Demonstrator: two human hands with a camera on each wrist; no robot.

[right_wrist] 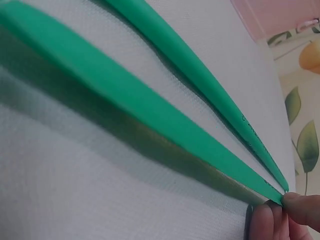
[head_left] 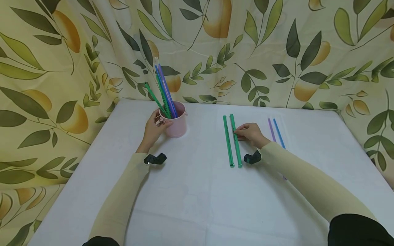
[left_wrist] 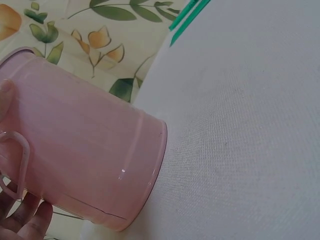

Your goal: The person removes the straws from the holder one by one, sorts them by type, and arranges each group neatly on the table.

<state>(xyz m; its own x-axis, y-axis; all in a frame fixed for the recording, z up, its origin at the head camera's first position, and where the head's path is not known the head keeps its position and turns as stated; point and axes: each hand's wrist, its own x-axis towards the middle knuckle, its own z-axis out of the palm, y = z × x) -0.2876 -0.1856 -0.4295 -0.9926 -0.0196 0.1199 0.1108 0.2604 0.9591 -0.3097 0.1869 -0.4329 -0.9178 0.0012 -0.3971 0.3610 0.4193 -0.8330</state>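
Observation:
My left hand (head_left: 151,131) holds the side of a pink metal pail (head_left: 178,129) with a small loop handle (left_wrist: 22,165). The pail stands upright on the white cloth. Green straws (head_left: 153,97) and blue-purple straws (head_left: 167,90) lean out of its top. To the right, my right hand (head_left: 251,134) pinches a slim green straw (head_left: 237,150) with small dark print between thumb and fingers. A shadow lies beside this straw in the right wrist view. A second green straw (head_left: 228,143) lies just left of it, nearly parallel and apart.
A purple straw (head_left: 271,130) and a blue straw (head_left: 279,132) lie right of my right hand, partly hidden by the sleeve. White cloth (head_left: 191,191) covers the table. A curtain with leaves and fruit (head_left: 215,68) hangs behind the table's far edge.

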